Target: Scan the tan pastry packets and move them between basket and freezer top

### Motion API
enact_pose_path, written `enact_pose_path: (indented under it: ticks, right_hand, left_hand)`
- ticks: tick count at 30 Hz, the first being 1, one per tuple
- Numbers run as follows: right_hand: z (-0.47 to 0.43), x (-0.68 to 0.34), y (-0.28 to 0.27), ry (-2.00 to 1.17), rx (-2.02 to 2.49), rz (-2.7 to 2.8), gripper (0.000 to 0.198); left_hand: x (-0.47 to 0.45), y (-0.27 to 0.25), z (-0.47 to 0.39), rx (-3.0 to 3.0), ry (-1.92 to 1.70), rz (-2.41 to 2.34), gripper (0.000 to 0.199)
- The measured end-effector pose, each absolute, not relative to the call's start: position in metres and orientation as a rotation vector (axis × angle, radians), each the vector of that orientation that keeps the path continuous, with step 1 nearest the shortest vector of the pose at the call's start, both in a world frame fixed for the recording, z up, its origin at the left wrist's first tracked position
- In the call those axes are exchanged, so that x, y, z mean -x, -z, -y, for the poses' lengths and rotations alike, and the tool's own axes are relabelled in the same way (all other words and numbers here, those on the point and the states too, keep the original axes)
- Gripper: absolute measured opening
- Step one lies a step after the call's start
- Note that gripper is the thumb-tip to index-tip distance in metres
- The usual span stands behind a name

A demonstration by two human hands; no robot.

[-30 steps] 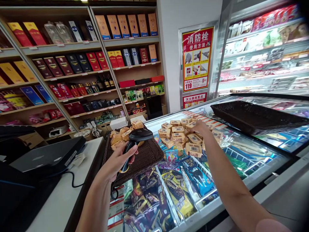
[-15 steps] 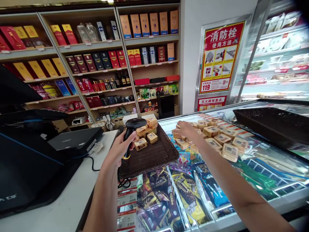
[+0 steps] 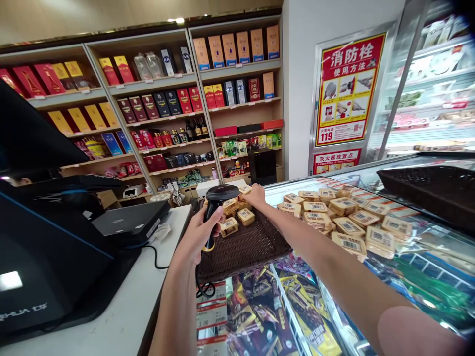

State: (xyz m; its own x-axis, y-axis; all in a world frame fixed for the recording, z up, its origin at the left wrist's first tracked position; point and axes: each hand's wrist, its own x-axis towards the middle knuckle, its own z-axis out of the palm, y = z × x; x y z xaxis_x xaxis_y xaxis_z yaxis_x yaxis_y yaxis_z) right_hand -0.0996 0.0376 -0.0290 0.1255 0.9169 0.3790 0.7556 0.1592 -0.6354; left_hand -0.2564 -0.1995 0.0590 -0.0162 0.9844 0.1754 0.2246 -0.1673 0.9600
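Note:
My left hand (image 3: pixel 196 232) is wrapped round the grip of a black handheld barcode scanner (image 3: pixel 221 192), its head over the near-left part of a dark brown woven basket (image 3: pixel 256 249). At the basket's far side, my right hand (image 3: pixel 257 196) has its fingers closed on a small labelled food pack (image 3: pixel 245 189), just beyond the scanner head. Several similar beige packs (image 3: pixel 246 216) lie in the basket, some partly hidden behind the scanner. On the freezer's glass top to the right, many more packs with barcode labels (image 3: pixel 349 227) lie in a loose pile.
A chest freezer with wrapped ice creams (image 3: pixel 256 316) lies under the basket. At left, a white counter (image 3: pixel 122 306) bears a dark checkout machine (image 3: pixel 44 257). Another dark basket (image 3: pixel 430 193) sits far right. Behind are shelves of boxed goods (image 3: pixel 163 104).
My right hand has moved left from the pile on the glass to the far side of the basket, bringing a pack. The view has shifted slightly; the scanner stays in my left hand.

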Motion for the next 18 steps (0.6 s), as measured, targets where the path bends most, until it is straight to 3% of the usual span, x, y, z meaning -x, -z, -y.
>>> enact_pose_path:
  ticks: [18]
  right_hand:
    - [0.1, -0.026, 0.007, 0.204, 1.412, 1.765, 0.037]
  left_hand:
    - [0.212, -0.054, 0.208, -1.625, -1.11, -1.265, 0.041]
